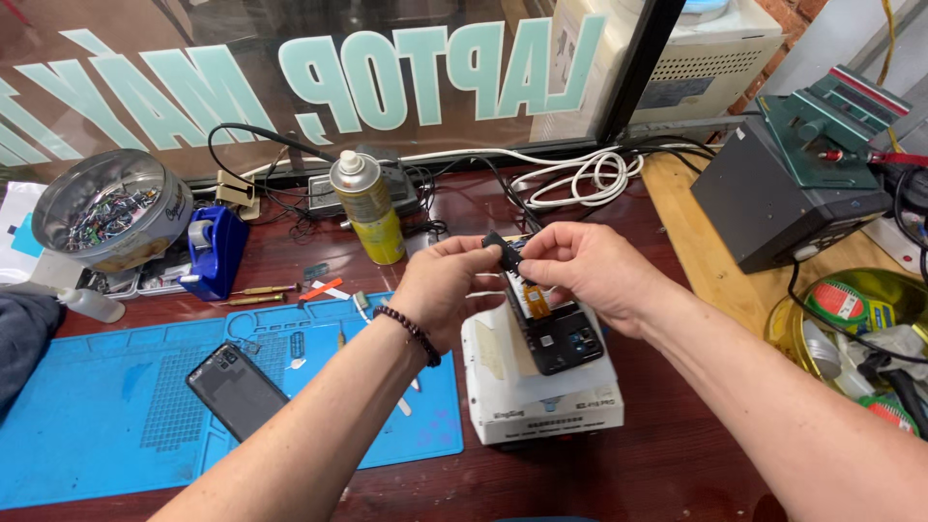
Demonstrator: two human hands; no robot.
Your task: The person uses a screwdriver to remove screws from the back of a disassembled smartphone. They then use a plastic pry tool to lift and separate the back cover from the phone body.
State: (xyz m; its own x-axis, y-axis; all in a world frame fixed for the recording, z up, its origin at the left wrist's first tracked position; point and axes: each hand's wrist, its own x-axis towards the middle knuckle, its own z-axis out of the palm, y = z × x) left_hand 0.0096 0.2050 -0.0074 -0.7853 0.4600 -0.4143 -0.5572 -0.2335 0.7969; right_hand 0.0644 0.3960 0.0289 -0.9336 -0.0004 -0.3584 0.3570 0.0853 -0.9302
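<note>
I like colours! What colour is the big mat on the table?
The mat is bright blue, seen in the head view, left of both hands.

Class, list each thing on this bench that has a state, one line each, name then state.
left hand: pinching small black part
right hand: gripping same part
opened phone: back off, resting on white box
phone back cover: flat on blue mat
spray can: upright, uncapped
round tin: open, filled with small parts
</note>
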